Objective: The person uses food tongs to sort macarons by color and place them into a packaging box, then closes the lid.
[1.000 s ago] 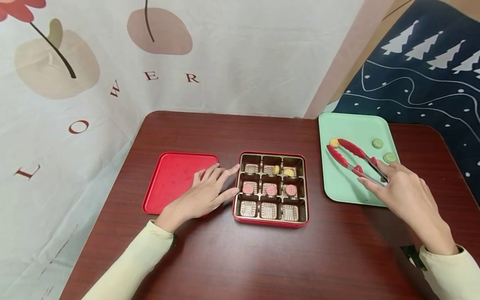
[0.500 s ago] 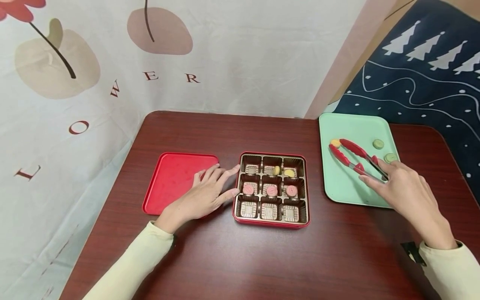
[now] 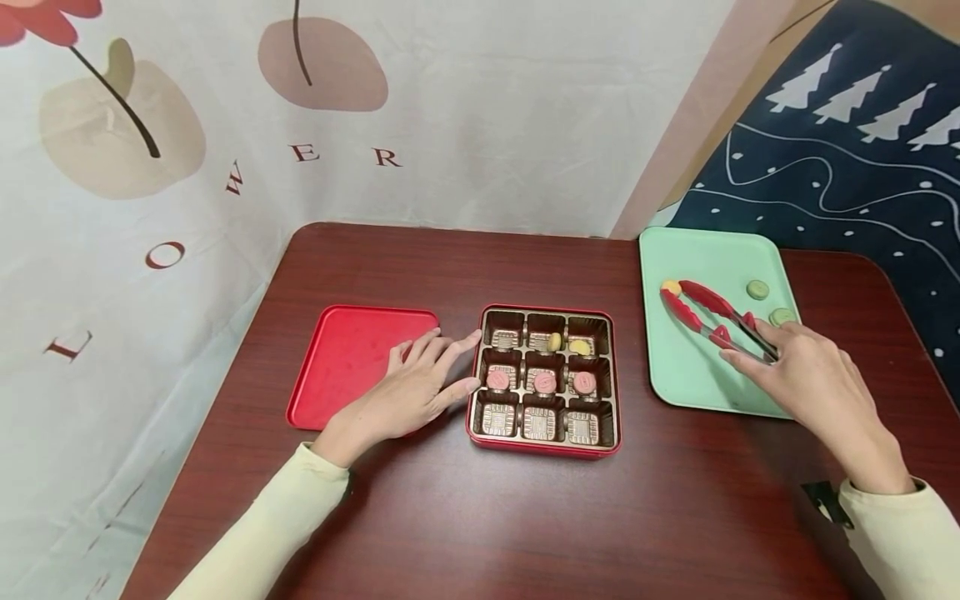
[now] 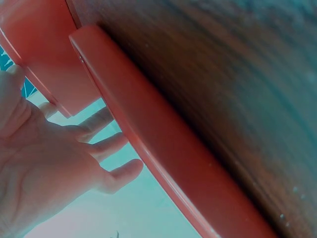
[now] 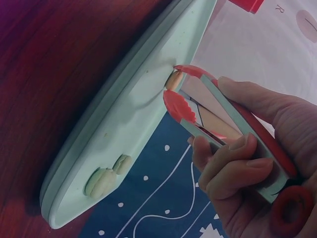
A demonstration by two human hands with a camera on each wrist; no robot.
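Observation:
My right hand (image 3: 821, 392) grips a pair of red-tipped tongs (image 3: 684, 315) over the mint-green tray (image 3: 678, 383). Between the tong tips sits a yellow macaron (image 5: 174, 79) on the tray. Two green macarons (image 3: 757, 289) lie at the tray's right side. My left hand (image 3: 401, 387) has its fingers spread, thumb and index finger touching the left edge of a red tin (image 3: 543, 450) with a divided insert. In the tin's back row are two yellow macarons (image 3: 554, 342), one standing on edge. The middle row has three pink macarons (image 3: 545, 382).
A red lid (image 3: 341, 358) lies left of the tin, partly under my left hand. The dark wooden table (image 3: 540, 517) ends at a pale printed cloth (image 3: 480, 108) behind. A navy cloth with white trees (image 3: 847, 167) hangs behind the tray.
Almost nothing differs. The tongs have shifted very slightly to the right, their tips still either side of the yellow macaron. My left hand stays at the tin.

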